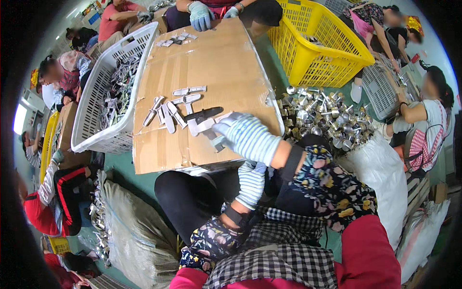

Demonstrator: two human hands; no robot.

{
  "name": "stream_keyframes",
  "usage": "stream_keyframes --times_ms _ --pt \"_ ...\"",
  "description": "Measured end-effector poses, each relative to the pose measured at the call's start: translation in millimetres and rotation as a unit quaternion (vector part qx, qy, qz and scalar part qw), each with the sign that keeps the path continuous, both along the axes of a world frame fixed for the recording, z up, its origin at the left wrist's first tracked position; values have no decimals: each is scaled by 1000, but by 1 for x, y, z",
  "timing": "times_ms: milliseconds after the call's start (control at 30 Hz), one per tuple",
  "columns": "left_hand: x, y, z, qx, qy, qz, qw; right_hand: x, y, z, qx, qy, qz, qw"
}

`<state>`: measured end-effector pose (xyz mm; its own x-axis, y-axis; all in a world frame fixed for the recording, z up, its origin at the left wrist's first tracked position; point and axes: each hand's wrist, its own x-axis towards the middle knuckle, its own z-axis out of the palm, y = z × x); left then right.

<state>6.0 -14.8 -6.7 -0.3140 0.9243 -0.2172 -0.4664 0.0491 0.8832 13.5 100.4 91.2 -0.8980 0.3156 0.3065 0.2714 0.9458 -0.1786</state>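
My right hand, in a blue-and-white striped glove, reaches over the near edge of the cardboard-topped table. Its fingers are closed at the end of a flat pale piece. Below the fingertips shows a small grey-green piece; I cannot tell whether it is held. My left hand, gloved alike, is lower, in front of the table edge; its fingers are mostly hidden behind my right hand. Left of the right hand lie several slim silver-grey metal pieces and a long dark piece.
A white basket of metal parts stands left of the table, a yellow basket at the far right. Shiny metal parts are heaped at right. Opposite, another person's gloved hand rests on the far edge. Sacks flank me.
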Motion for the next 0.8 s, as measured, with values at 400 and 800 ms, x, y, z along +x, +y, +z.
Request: stream_keyframes --times_ms 400,800 --pt "4 5 4 18 -5 2 1000 23 0 20 57 -67 -56 995" --pt "11 5 34 -54 -53 22 997 151 13 22 -489 277 -226 795"
